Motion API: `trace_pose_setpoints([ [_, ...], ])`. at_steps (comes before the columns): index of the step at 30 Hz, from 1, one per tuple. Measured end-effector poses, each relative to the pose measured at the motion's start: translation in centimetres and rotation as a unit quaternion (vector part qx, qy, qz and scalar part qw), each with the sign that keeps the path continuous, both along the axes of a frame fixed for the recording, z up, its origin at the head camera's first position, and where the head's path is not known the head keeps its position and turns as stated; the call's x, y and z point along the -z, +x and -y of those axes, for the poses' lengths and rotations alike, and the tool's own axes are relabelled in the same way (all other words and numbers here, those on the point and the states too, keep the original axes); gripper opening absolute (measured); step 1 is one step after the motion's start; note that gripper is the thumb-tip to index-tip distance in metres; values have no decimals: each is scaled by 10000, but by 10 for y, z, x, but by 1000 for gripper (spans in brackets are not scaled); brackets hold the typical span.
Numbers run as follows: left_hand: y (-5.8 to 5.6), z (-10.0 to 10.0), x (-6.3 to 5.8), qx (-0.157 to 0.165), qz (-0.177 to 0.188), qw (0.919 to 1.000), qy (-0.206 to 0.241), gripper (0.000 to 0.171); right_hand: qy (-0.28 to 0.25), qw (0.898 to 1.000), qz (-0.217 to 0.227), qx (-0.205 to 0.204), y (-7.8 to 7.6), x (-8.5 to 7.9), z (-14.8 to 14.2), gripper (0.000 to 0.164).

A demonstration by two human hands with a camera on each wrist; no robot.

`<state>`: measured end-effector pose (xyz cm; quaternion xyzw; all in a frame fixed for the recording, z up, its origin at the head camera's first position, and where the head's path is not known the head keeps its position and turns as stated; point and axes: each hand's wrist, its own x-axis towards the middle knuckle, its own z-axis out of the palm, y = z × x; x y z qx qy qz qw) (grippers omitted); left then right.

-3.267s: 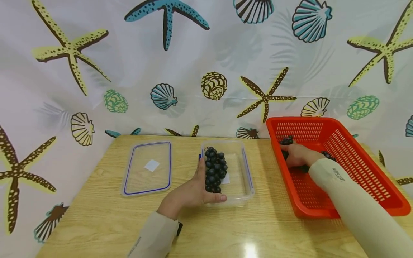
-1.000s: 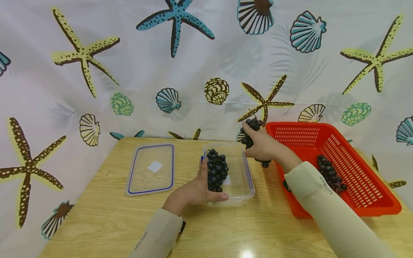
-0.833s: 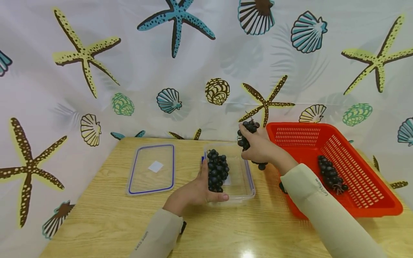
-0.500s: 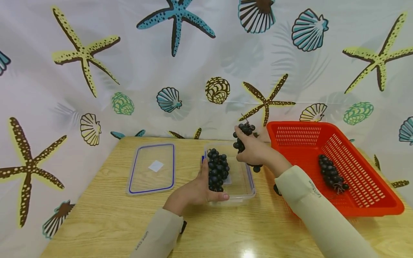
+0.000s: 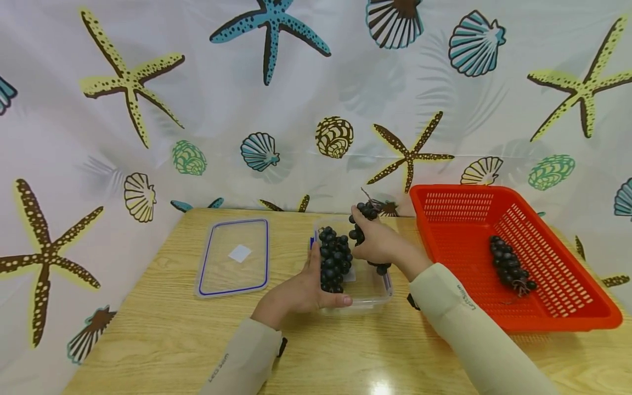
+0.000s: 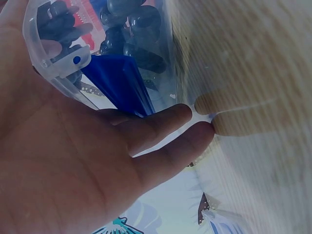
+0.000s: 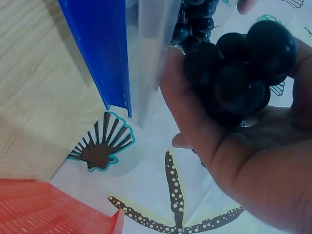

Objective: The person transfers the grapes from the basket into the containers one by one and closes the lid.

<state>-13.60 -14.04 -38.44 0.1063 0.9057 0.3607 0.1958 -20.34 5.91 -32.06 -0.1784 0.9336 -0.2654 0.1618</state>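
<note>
My right hand [image 5: 382, 241] grips a bunch of dark grapes [image 5: 359, 233] above the right part of a clear plastic container [image 5: 362, 303], stem pointing up. In the right wrist view the fingers curl round these grapes [image 7: 234, 83], beside the container's wall. Another bunch of grapes [image 5: 334, 260] lies along the container's left side. My left hand [image 5: 296, 291] rests at the container's left front corner, thumb stretched along the front. Its straight fingers reach past the blue clip [image 6: 114, 80] in the left wrist view, with fingertips at the wooden table.
A clear lid [image 5: 232, 280] with a blue seal lies to the left of the container. At the right stands a red perforated basket [image 5: 459, 236] with one grape bunch [image 5: 508, 263] inside. A patterned cloth [image 5: 286, 104] hangs behind the table [image 5: 163, 329].
My right hand has lifted a bunch of grapes out of the red basket and carried it left, then lower, over the container. The left hand has stayed at the container.
</note>
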Motion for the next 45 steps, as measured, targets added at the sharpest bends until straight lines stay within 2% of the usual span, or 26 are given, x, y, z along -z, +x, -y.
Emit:
trace_pose_setpoints([
  [3,0,0,0,-1,2,10000,8,135,32,9999,-60,87,0,3,4,99],
  [11,0,1,-1,67,-13,10000,16,134,306,9974,-69,647,0,11,19,99],
  [22,0,0,0,52,18,9999,111,132,1311,9877,-456,724,1,23,32,90],
  [29,0,0,0,30,-1,9999,112,132,1522,9844,-523,719,5,19,37,86],
  [32,0,-1,-1,15,12,10000,82,132,1650,9813,-693,708,6,17,38,82],
  [40,0,-1,-1,41,-20,9999,92,132,1669,9785,-918,790,11,17,39,73],
  [45,0,0,-1,67,-15,9999,93,131,1309,9853,-883,659,11,24,38,69],
])
